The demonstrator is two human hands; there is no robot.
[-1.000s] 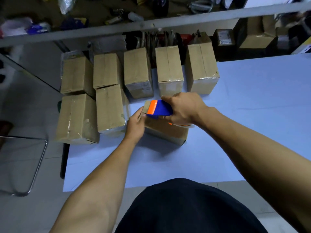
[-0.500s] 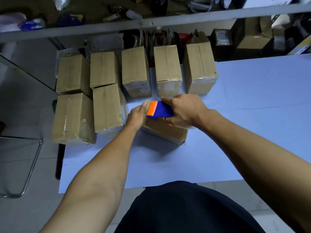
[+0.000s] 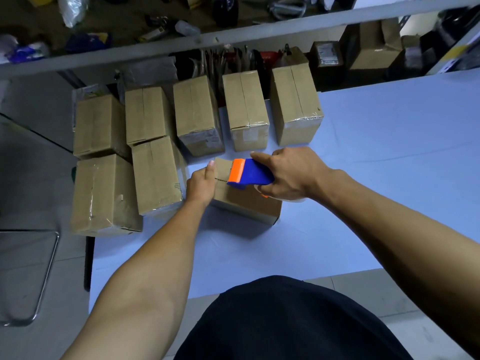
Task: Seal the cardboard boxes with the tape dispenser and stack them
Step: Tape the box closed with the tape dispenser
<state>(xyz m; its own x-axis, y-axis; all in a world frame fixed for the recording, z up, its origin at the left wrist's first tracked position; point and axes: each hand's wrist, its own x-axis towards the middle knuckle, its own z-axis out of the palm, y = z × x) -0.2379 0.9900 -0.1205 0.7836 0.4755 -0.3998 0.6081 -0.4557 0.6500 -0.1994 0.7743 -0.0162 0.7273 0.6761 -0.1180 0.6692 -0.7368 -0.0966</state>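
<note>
Taping the box on the table

The right hand (image 3: 291,175) grips the dispenser (image 3: 250,174), its orange front pressed on the box (image 3: 246,201) top near the seam; the left hand (image 3: 201,184) rests with straight fingers against the box's left end, bracing it. The box sits mid-table (image 3: 389,152), just beside the sealed boxes (image 3: 197,115). It looks light and stiff yet likely to slide, so bracing an end face suits it; lift it by both ends.

blue table (image 3: 389,165), cluttered shelf (image 3: 233,35), grey floor (image 3: 31,255)
</note>
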